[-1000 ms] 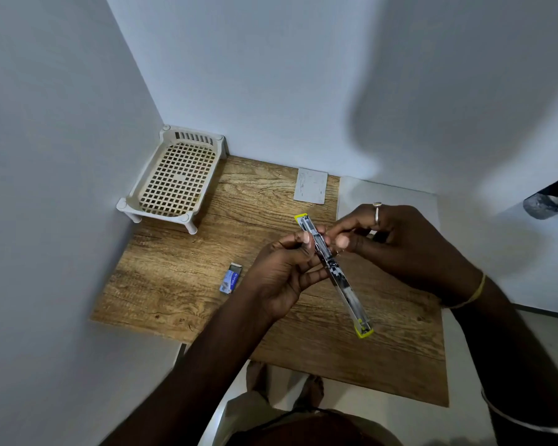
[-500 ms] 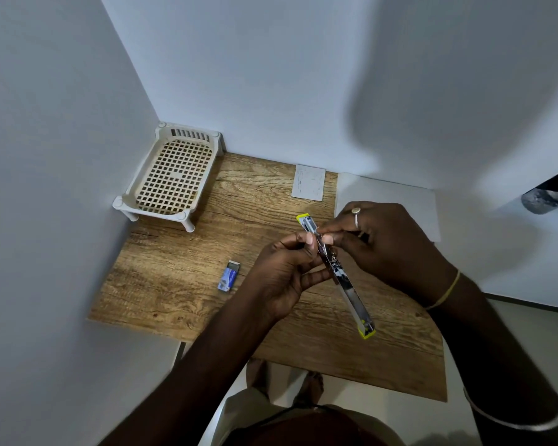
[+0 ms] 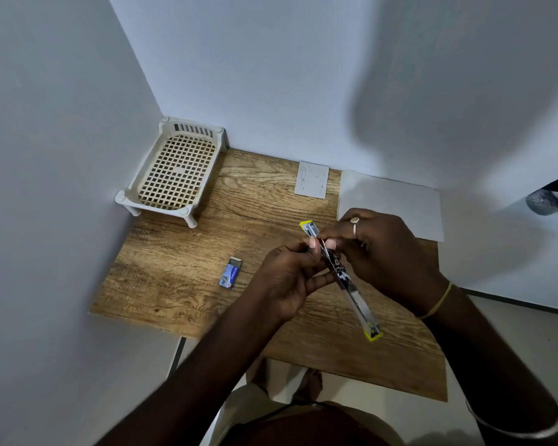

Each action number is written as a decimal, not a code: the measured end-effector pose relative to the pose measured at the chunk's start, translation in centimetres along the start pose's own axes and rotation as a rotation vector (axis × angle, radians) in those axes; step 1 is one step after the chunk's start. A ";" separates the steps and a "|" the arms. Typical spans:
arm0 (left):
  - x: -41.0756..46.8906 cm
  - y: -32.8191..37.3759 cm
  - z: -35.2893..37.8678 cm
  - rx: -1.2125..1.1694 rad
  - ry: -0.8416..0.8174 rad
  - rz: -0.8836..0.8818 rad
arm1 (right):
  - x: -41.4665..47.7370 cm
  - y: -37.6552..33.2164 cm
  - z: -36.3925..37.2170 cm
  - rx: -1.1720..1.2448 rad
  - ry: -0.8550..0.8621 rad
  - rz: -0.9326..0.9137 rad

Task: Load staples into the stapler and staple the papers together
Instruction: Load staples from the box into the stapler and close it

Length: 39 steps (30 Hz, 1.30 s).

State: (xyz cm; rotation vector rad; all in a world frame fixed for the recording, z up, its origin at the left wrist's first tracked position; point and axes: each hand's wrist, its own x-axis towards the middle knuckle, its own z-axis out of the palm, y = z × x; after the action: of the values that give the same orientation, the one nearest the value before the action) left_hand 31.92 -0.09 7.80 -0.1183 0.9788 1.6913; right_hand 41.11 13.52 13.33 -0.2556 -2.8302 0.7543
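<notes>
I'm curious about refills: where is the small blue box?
Head view: the small blue box lies on the wooden table, just left of the left hand, nearer than the white basket.

The stapler point(image 3: 355, 300) is silver and black along its length with bright yellow at its far and near ends, and it shows against a table point(image 3: 181, 278) of warm brown wood grain with darker streaks. At the far left stands a cream tray point(image 3: 174, 175) with a lattice of small squares; nearer lies a small blue box point(image 3: 230, 276) with a pale end, and at the far right lie a plain white sheet point(image 3: 397, 201) and a white card point(image 3: 311, 180) speckled with faint dark marks. The right hand point(image 3: 384, 252) wears a silver ring point(image 3: 355, 220), its wrist a yellow band point(image 3: 438, 300), and the walls point(image 3: 271, 75) are pale bluish white.
</notes>
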 end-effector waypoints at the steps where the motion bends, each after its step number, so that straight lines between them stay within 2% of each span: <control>1: 0.0 -0.4 0.0 -0.028 0.003 -0.029 | 0.0 0.3 0.2 0.053 -0.005 0.025; 3: 0.1 -1.2 0.1 -0.081 0.013 -0.083 | 0.0 0.7 0.8 0.134 -0.043 0.102; 8: 0.4 -2.8 -0.2 -0.125 0.050 -0.163 | 0.0 1.8 1.8 0.221 -0.268 0.287; 16: 0.3 -4.0 -0.7 -0.141 0.075 -0.224 | -0.3 2.4 1.5 0.252 -0.430 0.327; 21: 0.0 -4.5 -1.4 -0.158 0.122 -0.216 | -0.4 2.4 1.0 0.179 -0.432 0.294; 28: 0.0 -4.3 -1.5 -0.083 0.071 -0.193 | -0.3 1.6 1.3 0.138 -0.427 0.279; 39: 0.0 -4.2 -1.3 -0.100 0.050 -0.176 | -1.0 1.5 1.3 0.083 -0.393 0.299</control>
State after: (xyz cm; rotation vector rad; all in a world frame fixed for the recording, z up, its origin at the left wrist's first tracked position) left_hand 34.95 -0.76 4.70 -0.3053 0.8939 1.5814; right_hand 41.94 13.95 11.33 -0.5859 -3.1550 1.0869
